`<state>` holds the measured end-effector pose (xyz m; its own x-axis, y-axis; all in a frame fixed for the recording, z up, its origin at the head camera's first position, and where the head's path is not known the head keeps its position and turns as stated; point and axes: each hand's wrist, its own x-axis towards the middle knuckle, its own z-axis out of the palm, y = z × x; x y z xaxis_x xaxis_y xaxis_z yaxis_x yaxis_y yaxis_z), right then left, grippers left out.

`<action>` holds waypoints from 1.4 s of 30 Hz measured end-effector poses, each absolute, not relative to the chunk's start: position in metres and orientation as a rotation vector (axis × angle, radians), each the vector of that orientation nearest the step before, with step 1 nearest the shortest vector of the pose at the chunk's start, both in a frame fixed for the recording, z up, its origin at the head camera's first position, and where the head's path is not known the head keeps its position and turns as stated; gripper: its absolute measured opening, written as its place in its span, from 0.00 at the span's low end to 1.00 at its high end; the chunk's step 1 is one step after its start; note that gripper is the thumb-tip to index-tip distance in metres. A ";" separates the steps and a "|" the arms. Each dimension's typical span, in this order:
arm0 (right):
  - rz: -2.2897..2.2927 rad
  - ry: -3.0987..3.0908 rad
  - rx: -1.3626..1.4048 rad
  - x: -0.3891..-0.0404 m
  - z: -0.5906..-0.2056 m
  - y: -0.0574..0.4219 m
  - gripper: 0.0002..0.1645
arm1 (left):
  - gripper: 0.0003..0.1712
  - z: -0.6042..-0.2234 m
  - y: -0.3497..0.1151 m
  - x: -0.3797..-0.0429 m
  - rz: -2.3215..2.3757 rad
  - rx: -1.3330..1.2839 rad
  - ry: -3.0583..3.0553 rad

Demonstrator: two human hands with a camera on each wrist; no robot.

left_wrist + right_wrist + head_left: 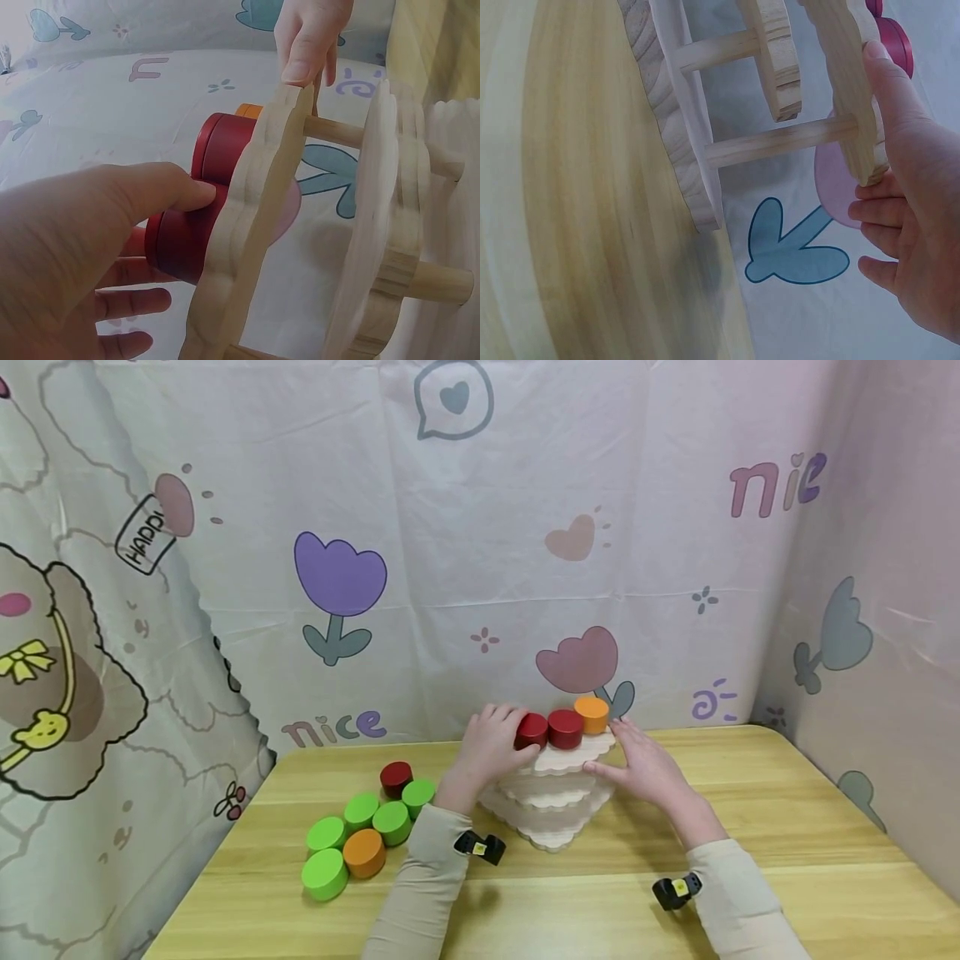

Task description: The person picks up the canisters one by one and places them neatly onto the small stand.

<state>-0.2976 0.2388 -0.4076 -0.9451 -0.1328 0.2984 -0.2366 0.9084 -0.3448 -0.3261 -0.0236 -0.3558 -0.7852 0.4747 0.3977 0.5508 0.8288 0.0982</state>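
A pale wooden tiered stand (551,820) with scalloped boards joined by round posts (780,141) stands on the table. My left hand (491,743) holds a red round block (184,232) at the left of the top board (251,202), thumb on its near side and fingers partly hidden behind. Touching it on the right is a second red block (566,729), and an orange block (592,715) sits beyond at the back right. At the top board's right corner, my right hand (645,766) grips the edge, thumb in front and fingertips round the side.
Left of the stand, several green blocks (325,874) lie grouped with an orange block (364,853) and a dark red block (396,779). The wooden table (570,910) ends at a printed cloth backdrop (465,527), close behind the stand.
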 end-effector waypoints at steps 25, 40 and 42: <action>0.583 -2.796 0.261 -0.295 -0.410 0.238 0.62 | 0.29 -0.353 -0.079 -0.288 -0.157 -0.857 -2.418; 0.575 -2.792 0.262 -0.297 -0.411 0.237 0.63 | 0.17 -0.381 -0.135 -0.259 0.019 -0.990 -2.158; 0.577 -2.789 0.267 -0.297 -0.411 0.237 0.63 | 0.17 -0.385 -0.144 -0.256 0.028 -1.000 -2.160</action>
<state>-0.2970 0.2374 -0.4107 -0.9437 -0.1224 0.3073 -0.2344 0.9031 -0.3599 -0.2556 -0.1438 -0.3851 -0.4201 0.6653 0.6172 0.6491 0.6956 -0.3079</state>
